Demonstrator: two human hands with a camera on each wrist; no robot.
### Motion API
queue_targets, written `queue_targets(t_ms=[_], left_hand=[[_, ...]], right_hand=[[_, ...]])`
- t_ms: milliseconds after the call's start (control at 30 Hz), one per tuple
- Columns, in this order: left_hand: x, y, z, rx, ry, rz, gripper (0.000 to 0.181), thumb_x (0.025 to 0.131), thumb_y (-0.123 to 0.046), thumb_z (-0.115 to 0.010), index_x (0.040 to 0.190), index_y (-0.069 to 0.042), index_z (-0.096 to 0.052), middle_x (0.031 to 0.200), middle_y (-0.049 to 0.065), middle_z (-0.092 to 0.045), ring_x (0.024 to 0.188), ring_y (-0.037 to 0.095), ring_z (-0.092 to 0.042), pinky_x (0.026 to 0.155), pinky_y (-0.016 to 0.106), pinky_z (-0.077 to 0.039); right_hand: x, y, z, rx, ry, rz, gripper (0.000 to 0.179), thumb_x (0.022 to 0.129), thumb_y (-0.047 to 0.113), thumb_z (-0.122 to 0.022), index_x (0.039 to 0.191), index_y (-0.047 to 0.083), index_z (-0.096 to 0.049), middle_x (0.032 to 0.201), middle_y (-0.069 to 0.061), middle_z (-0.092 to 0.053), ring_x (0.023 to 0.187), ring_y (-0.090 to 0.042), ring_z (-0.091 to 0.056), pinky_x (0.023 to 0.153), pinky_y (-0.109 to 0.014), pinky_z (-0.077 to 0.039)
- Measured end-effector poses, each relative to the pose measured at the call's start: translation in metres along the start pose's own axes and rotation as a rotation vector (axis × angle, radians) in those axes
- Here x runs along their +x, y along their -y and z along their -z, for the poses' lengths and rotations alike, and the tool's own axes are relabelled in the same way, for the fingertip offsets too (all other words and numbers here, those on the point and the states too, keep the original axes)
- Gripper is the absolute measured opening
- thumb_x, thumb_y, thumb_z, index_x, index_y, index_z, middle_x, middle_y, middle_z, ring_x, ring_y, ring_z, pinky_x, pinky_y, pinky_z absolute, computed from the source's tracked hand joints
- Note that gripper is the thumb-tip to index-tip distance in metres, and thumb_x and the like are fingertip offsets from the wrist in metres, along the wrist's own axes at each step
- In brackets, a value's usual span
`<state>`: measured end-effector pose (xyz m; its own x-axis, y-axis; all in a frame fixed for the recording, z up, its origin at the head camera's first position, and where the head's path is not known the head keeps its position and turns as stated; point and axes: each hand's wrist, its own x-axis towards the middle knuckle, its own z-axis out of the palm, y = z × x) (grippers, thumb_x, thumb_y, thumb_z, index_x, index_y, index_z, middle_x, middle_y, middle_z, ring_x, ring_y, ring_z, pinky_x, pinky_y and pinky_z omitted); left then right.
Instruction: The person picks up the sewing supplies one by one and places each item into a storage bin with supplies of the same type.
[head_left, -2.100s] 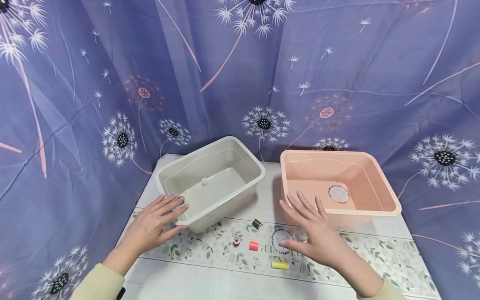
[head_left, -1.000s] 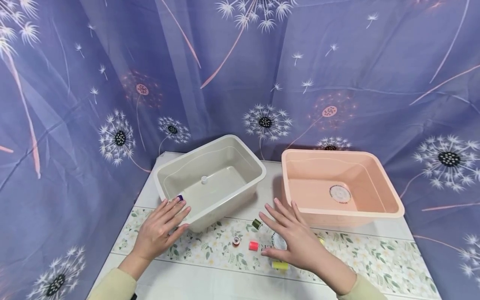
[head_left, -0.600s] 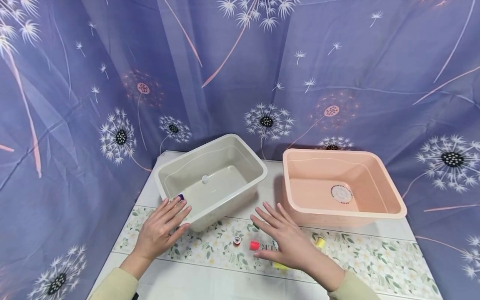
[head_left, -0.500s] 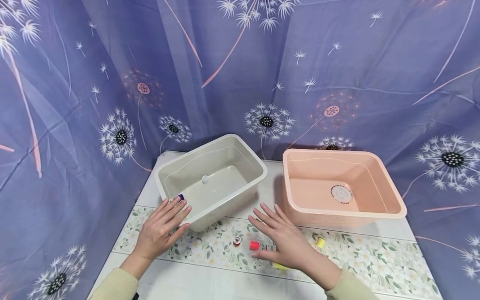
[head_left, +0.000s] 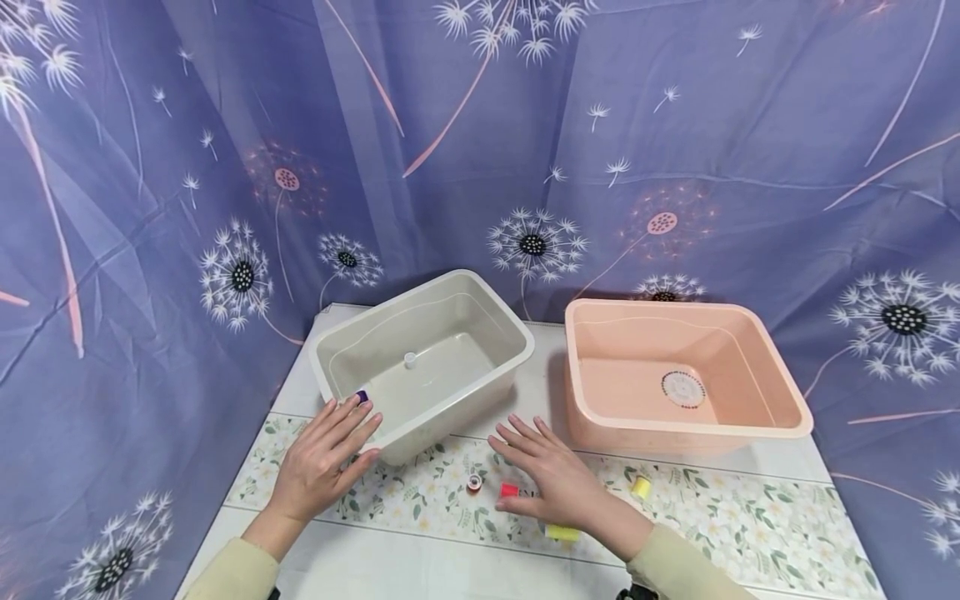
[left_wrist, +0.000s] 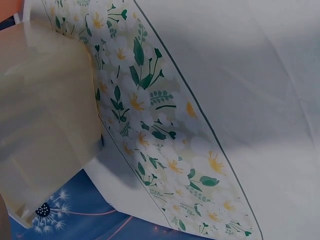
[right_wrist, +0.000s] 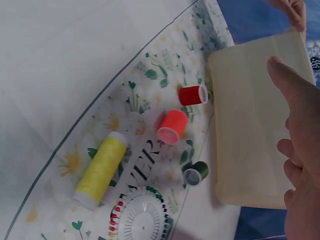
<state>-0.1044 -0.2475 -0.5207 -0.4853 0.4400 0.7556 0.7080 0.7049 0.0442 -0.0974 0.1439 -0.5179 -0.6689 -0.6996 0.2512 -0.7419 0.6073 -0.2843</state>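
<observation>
So nearest the wearer there's a yellow thread spool [head_left: 561, 532] lying on its side on the table, with a coral-red spool [head_left: 508, 491] just past it, partly under the thumb of the right hand [head_left: 558, 479]. That hand hovers, fingers spread and pretty straight, nothing in them. The right-wrist view also shows a pin wheel [right_wrist: 142, 222] and a dark green spool [right_wrist: 196, 173] near the grey tub. A brownish-red spool [head_left: 474, 482] sits left of the coral one.

Handling-wise, I'd guess the spools are light, hard and rolly, so pinch them across the ends. The pin wheel looks thin and flimsy; I'd slide a nail under the edge, minding the pins.

The left hand [head_left: 318, 458] has relaxed, straight fingers at the near-left rim of the grey tub [head_left: 442, 408]; can't tell if it's pressing. Inside that tub: a purple spool [head_left: 362, 397], and farther back a white spool [head_left: 410, 360]. The peach tub [head_left: 682, 422] holds another pin disc [head_left: 683, 389].
</observation>
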Motion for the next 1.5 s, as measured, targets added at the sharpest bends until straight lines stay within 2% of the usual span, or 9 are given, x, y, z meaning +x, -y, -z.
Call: queue_targets(t_ms=[300,567,733,1033,1167,1500], left_hand=[[0.001,-0.001,-0.001,0.001,-0.007,0.007,0.053,0.112,-0.050,-0.050,0.128,-0.007,-0.078,0.130,0.017,-0.075,0.122,0.041,-0.070,0.120,0.054,-0.047],[0.001,-0.002,-0.002,-0.003,-0.021,0.008,0.054,0.112,-0.050,-0.051,0.127,-0.007,-0.079,0.130,0.017,-0.075,0.123,0.041,-0.070,0.120,0.054,-0.046],[0.001,0.000,-0.003,0.004,-0.028,-0.001,0.053,0.112,-0.050,-0.052,0.126,-0.006,-0.079,0.129,0.017,-0.076,0.121,0.042,-0.070,0.117,0.056,-0.049],[0.000,-0.001,-0.003,-0.001,-0.030,0.007,0.054,0.111,-0.051,-0.052,0.126,-0.006,-0.079,0.128,0.017,-0.076,0.121,0.041,-0.071,0.120,0.053,-0.047],[0.000,-0.001,-0.004,0.001,-0.037,0.003,0.054,0.111,-0.051,-0.052,0.125,-0.006,-0.079,0.126,0.019,-0.076,0.119,0.043,-0.071,0.120,0.053,-0.047],[0.001,0.000,-0.004,0.004,-0.044,0.000,0.054,0.111,-0.051,-0.053,0.126,-0.006,-0.079,0.133,0.015,-0.074,0.118,0.043,-0.072,0.118,0.054,-0.048]], right_hand=[[0.007,-0.004,-0.015,0.029,0.036,0.008,0.082,0.092,0.058,-0.078,0.154,0.008,-0.058,0.158,-0.013,-0.057,0.151,-0.038,-0.047,0.127,-0.062,-0.033],[0.012,-0.006,-0.026,0.021,0.131,-0.008,0.079,0.094,0.053,-0.078,0.155,0.009,-0.057,0.160,-0.009,-0.054,0.153,-0.034,-0.044,0.132,-0.055,-0.026],[0.014,-0.009,-0.035,0.039,0.163,-0.006,0.079,0.093,0.050,-0.080,0.155,0.008,-0.056,0.160,-0.011,-0.054,0.154,-0.033,-0.043,0.131,-0.057,-0.027],[0.014,-0.013,-0.051,0.050,0.171,0.023,0.080,0.091,0.047,-0.082,0.154,0.006,-0.057,0.158,-0.013,-0.056,0.152,-0.033,-0.045,0.130,-0.058,-0.029],[0.015,-0.014,-0.057,0.037,0.145,0.048,0.079,0.089,0.047,-0.084,0.151,0.005,-0.060,0.155,-0.013,-0.059,0.150,-0.033,-0.049,0.129,-0.058,-0.032],[0.018,-0.014,-0.068,-0.001,0.138,0.057,0.073,0.091,0.043,-0.083,0.149,0.004,-0.061,0.152,-0.011,-0.063,0.148,-0.032,-0.051,0.128,-0.056,-0.035]])
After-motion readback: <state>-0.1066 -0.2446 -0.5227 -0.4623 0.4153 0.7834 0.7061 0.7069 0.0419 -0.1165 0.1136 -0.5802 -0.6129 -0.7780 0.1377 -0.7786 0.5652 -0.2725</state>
